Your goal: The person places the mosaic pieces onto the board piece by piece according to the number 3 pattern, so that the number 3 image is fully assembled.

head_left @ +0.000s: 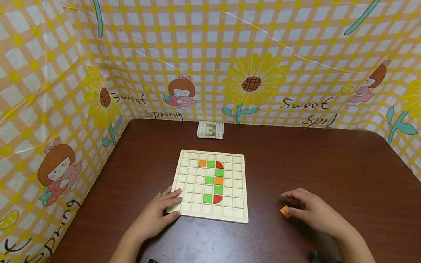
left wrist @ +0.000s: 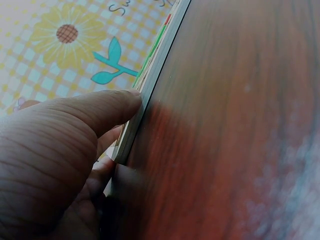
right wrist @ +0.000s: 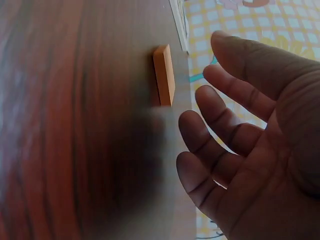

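A pale wooden grid board (head_left: pixel 232 204) lies flat, bearing several green squares, orange squares and red quarter-round tiles set in its cells. My left hand (head_left: pixel 152 217) rests at its near left corner, fingers laid over the left edge and thumb touching the front edge. In the left wrist view the thumb (left wrist: pixel 107 107) lies straight along the board's rim. Right of the board, an orange square tile (head_left: pixel 285 212) lies on the table. Over it is my right hand (head_left: pixel 312 211), fingers loosely bent. The right wrist view shows a gap between these fingers and the orange tile (right wrist: pixel 166 77).
A small printed card (head_left: pixel 210 130) with a coloured grid pattern lies behind the board, by the back wall. Yellow checked cloth (head_left: pixel 206 48) with flower prints encloses the dark brown table (head_left: pixel 304 154) at the back and both sides.
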The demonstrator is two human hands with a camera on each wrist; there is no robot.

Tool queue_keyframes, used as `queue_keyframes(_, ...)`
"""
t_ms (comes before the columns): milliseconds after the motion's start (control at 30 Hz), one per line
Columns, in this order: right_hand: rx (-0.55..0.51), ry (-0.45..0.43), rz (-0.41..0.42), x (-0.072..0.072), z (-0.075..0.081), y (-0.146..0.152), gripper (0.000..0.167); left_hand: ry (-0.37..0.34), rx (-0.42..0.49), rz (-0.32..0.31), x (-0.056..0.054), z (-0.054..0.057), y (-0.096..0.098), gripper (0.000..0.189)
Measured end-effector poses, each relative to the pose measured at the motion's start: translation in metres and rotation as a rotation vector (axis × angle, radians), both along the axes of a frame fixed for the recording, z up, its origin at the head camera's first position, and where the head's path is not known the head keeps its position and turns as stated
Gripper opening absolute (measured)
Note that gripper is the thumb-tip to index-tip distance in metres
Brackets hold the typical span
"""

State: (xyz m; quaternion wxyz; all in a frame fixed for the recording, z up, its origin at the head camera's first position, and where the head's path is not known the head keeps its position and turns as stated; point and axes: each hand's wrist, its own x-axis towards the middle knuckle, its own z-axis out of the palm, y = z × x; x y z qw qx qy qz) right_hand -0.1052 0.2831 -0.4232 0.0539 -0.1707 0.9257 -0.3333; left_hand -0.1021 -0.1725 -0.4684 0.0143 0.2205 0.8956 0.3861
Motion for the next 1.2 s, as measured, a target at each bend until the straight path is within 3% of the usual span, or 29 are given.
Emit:
queue_keyframes(467, -0.045, -0.085, 0.071, 0.002, -0.011, 0.012, 0.033, -0.01, -0.006, 0.004, 0.001, 0.0, -0.001, 0.041)
queue_keyframes(733, -0.025, -0.102, 0.041, 0.0, -0.014, 0.015, 0.03, -0.022, 0.013, 0.002, -0.001, 0.001, 0.0, 0.041)
queue_keyframes(967, -0.026, -0.07, 0.113, -0.002, -0.017, 0.018, 0.028, -0.025, 0.012, 0.005, 0.0, 0.0, 0.0, 0.041)
queue_keyframes(1200, -0.009, 0.024, 0.186, 0.0, -0.019, 0.018, 0.029, -0.026, 0.003, 0.009, 0.0, 0.0, 0.0, 0.041)
